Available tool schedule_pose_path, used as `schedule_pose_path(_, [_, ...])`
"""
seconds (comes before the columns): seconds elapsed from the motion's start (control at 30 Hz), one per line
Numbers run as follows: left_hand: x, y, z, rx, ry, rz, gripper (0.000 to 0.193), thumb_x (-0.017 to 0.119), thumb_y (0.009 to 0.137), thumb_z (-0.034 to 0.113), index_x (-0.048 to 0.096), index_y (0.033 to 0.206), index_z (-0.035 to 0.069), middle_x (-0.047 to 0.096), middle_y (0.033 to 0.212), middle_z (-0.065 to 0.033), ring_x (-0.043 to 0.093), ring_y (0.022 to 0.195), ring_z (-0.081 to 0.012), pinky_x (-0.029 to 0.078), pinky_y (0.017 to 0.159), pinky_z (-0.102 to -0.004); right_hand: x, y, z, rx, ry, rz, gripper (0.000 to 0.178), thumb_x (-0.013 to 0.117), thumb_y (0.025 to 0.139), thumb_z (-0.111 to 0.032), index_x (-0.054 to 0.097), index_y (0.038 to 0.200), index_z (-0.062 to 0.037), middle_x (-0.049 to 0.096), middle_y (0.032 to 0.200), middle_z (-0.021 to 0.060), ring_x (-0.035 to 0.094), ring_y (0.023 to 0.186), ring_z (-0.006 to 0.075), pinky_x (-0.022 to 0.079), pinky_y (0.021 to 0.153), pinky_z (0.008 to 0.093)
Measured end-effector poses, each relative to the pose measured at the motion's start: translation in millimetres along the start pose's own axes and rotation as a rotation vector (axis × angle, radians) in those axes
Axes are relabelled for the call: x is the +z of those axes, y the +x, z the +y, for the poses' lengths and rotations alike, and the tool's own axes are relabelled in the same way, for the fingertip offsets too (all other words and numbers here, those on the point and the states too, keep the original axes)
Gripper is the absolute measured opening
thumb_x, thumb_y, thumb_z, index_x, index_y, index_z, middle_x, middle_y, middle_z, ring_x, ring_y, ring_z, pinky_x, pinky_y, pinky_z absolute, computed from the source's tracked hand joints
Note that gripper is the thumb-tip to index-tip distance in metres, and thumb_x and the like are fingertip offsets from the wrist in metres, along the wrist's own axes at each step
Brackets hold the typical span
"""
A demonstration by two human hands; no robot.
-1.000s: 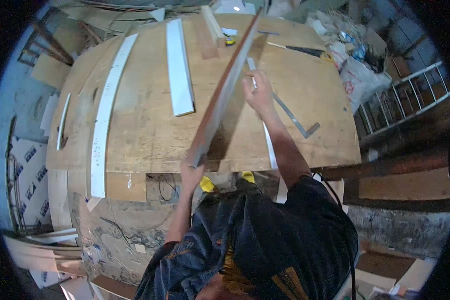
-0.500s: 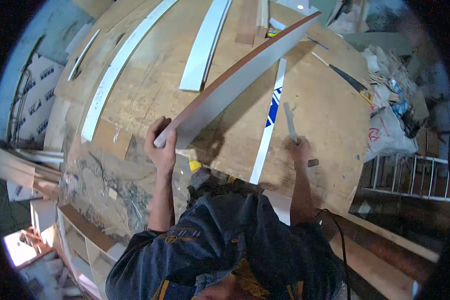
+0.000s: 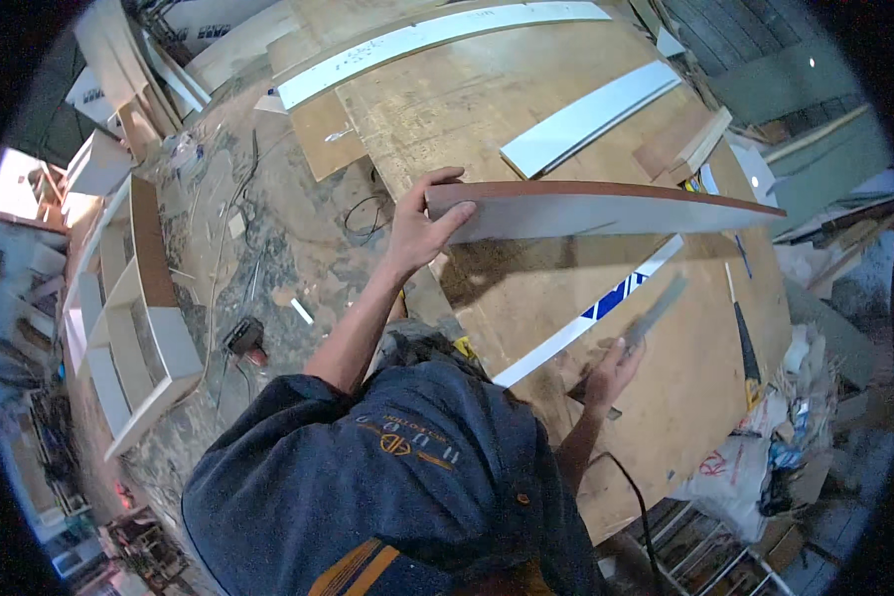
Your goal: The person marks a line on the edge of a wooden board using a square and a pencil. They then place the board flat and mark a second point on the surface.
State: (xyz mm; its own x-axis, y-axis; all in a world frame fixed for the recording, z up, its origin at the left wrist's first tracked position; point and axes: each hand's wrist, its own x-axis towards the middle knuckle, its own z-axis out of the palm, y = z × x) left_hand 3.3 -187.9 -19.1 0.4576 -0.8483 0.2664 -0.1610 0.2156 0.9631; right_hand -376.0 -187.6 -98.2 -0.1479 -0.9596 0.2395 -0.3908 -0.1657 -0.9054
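Observation:
My left hand grips the near end of a long white board with a brown upper edge, thumb on one face and fingers over the other. The board stands on edge across the wooden worktable and reaches far to the right. In my right hand is a flat grey blade-like tool, slightly blurred and pointing away from me; its exact kind is unclear. Between the board and that hand lies a narrow white strip with blue markings. A small dark block lies by my right wrist.
Another white board and a long white strip lie farther back. At right are a dark tapered tool and white sacks. A black cable hangs nearby. A drill and shelf unit stand left.
My view has turned to the left, so the table appears rotated. Both hands keep their hold on the board and the grey tool; the board now runs nearly level across the picture.

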Motion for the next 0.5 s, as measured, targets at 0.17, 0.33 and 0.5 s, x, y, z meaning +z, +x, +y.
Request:
schedule_pose_path(0.17, [-5.1, 8.9, -22.2, 0.051, -0.047, -0.022, 0.038, 0.079, 0.084, 0.019, 0.062, 0.114, 0.003, 0.069, 0.101, -0.0047, 0.064, 0.092, -0.0117, 0.052, 0.082, -0.0302, 78.9, -1.7, -127.2, 0.137, 0.295, -0.372, 0.021, 0.050, 0.100, -0.008, 0.048, 0.119, -0.0014, 0.064, 0.084, 0.0067, 0.058, 0.058, 0.0101, 0.048, 0.053, 0.0245])
schedule_pose_path(0.33, [-5.2, 7.9, -10.4, -0.078, 0.010, -0.049, 0.031, 0.080, 0.083, 0.017, 0.064, 0.105, 0.003, 0.070, 0.090, -0.0043, 0.064, 0.085, -0.0099, 0.052, 0.076, -0.0286, 138.0, 9.9, -181.1, -0.209, 0.227, -0.574, 0.023, 0.052, 0.099, -0.011, 0.051, 0.119, 0.0002, 0.065, 0.079, 0.0069, 0.060, 0.059, 0.0108, 0.048, 0.052, 0.0262])
schedule_pose_path(0.5, [6.5, 13.7, -15.0, 0.022, -0.087, -0.017, 0.028, 0.080, 0.081, 0.015, 0.065, 0.101, 0.003, 0.069, 0.085, -0.0052, 0.064, 0.081, -0.0105, 0.052, 0.073, -0.0286, 164.1, 22.7, -214.3, -0.152, 0.127, -0.666, 0.019, 0.053, 0.101, -0.017, 0.056, 0.115, -0.0031, 0.059, 0.065, 0.0035, 0.055, 0.052, 0.0090, 0.047, 0.049, 0.0275])
